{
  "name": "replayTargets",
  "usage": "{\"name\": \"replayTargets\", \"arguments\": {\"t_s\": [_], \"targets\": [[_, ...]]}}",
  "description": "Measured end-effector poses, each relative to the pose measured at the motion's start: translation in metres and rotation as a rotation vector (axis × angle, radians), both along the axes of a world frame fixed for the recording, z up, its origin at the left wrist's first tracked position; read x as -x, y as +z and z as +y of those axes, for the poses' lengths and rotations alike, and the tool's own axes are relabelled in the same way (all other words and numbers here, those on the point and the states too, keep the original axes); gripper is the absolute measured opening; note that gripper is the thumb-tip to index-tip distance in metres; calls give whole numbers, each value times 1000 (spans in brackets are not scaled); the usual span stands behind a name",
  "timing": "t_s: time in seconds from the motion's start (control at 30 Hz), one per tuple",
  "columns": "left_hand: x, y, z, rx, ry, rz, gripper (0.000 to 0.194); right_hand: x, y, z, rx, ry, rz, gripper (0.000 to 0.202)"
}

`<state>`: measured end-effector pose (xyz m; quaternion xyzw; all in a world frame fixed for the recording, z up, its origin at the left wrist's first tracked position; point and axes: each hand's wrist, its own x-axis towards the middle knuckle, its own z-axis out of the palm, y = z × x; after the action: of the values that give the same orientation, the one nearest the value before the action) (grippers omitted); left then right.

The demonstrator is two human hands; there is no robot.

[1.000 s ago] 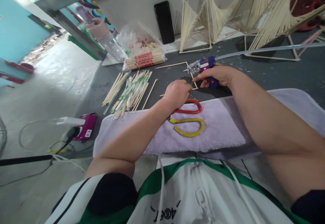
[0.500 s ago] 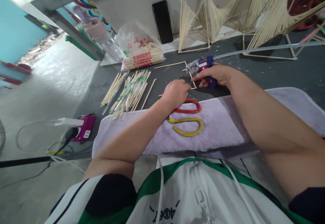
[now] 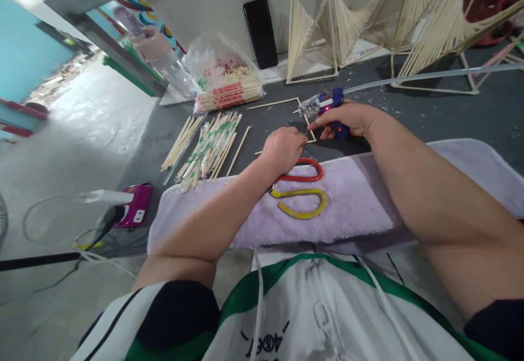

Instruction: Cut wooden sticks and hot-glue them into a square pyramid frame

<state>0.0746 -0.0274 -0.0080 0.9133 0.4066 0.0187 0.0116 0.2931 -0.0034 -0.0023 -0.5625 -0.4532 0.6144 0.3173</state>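
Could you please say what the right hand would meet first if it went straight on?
Probably the left hand; the right hand has its index finger at the stick frame, though depth is unclear.

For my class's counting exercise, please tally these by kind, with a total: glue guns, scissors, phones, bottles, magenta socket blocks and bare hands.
Glue gun: 1
Scissors, partly covered: 1
Phone: 1
Bottle: 1
Magenta socket block: 1
Bare hands: 2, the left hand and the right hand
Total: 7
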Motion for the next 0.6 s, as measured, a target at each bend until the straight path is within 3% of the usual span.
{"name": "replayTargets", "arguments": {"t_s": [0.6], "targets": [[0,-2,1,-4,-4,-17,36,1,1,-1,0,-5,0,28]]}}
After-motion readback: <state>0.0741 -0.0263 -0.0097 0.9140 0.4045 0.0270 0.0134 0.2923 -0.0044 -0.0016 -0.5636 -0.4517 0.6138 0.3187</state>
